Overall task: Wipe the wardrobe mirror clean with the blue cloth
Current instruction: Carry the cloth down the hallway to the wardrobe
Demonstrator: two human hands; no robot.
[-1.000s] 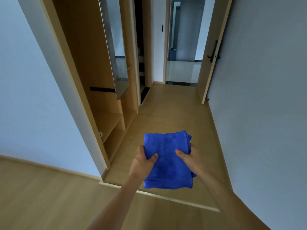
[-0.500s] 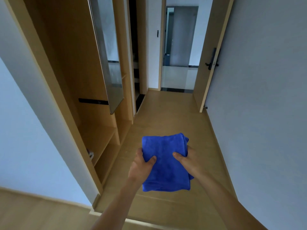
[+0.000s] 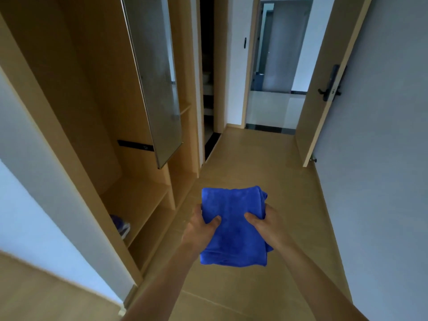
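Observation:
A folded blue cloth (image 3: 232, 228) is held out in front of me at waist height over the wooden floor. My left hand (image 3: 201, 228) grips its left edge with the thumb on top. My right hand (image 3: 266, 225) grips its right edge the same way. The wardrobe mirror (image 3: 154, 75) is a tall narrow pane with a metal frame, standing out from the open wooden wardrobe (image 3: 88, 93) up and to the left of the cloth. Its glass looks hazy and speckled. Both hands are well below and to the right of the mirror.
The wardrobe has low shelves (image 3: 139, 200) with a small bluish object (image 3: 121, 224) on one. A hallway runs ahead to an open wooden door (image 3: 324, 89) with a black handle (image 3: 330, 85). A grey wall (image 3: 382, 158) bounds the right side.
The view has moved forward and left toward the wardrobe, so the mirror now looks larger and nearer. Both hands keep the same hold on the cloth.

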